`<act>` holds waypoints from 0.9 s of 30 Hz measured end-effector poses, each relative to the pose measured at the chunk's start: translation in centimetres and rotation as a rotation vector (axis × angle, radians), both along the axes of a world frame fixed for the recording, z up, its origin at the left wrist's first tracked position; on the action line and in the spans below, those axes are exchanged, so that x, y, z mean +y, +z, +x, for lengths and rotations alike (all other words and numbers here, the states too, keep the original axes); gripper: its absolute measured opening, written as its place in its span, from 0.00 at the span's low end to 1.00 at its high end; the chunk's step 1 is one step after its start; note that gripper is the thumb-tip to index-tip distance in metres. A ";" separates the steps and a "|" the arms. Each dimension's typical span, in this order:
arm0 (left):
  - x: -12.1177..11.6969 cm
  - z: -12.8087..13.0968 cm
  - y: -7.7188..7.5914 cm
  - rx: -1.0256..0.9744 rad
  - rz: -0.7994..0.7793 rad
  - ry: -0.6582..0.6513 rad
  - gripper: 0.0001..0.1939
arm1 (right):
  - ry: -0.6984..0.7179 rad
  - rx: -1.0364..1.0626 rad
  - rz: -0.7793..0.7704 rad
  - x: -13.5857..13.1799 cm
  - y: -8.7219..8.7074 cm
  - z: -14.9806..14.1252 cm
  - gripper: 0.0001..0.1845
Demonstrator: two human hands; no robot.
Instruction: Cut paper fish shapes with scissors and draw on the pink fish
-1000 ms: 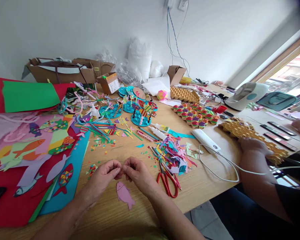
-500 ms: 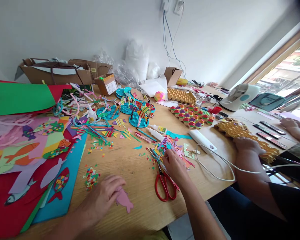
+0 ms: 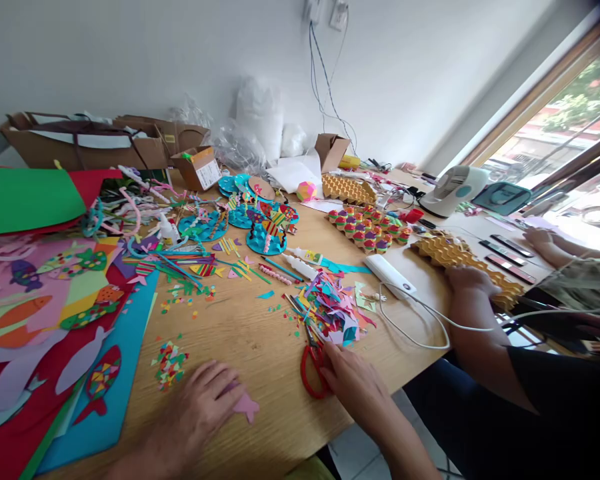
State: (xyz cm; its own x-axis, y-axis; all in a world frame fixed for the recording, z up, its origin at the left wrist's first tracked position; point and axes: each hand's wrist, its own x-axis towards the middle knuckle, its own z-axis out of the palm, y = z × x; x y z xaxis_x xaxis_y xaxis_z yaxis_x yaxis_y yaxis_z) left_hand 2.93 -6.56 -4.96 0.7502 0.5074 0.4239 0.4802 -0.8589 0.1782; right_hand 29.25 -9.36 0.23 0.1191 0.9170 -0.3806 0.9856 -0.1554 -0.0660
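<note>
My left hand [image 3: 207, 400] lies palm down on the wooden table, fingers stretched over the head end of a pink paper fish [image 3: 247, 405]. Only the fish's tail half shows beyond the fingertips. Closed fingers of my right hand [image 3: 355, 380] are on the handle of red-handled scissors [image 3: 311, 373], hiding its right loop. The blades point away towards a heap of colourful paper scraps [image 3: 335, 300]. Small cut paper bits [image 3: 171, 365] form a pile just beyond my left hand.
Coloured sheets [image 3: 125, 413] bearing paper fish cover the left side. Glue bottles [image 3: 300, 267], blue discs with fish [image 3: 266, 240], a white power bank [image 3: 390, 275] with a cable and egg trays [image 3: 367, 228] lie further back. Another person's arm [image 3: 473, 320] rests at the right.
My right hand has come back from the paper scraps onto the scissors' handle. My left hand has flattened over the pink fish, covering more of it. The view has turned slightly right.
</note>
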 end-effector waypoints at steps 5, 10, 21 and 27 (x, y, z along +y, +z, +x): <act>-0.1 0.3 0.0 0.024 -0.049 0.075 0.12 | 0.011 -0.029 -0.012 -0.4 -0.5 -1.0 0.07; 0.1 0.1 -0.2 -0.004 -0.011 0.125 0.12 | 0.011 -0.040 0.063 -0.7 -0.4 -1.1 0.09; 0.0 -0.2 -0.5 0.048 -0.078 0.123 0.12 | -0.021 -0.016 0.064 -1.9 -1.0 0.0 0.08; 0.2 -0.3 -0.2 -0.075 -0.066 0.115 0.12 | -0.019 0.067 0.192 -0.1 -0.4 0.3 0.08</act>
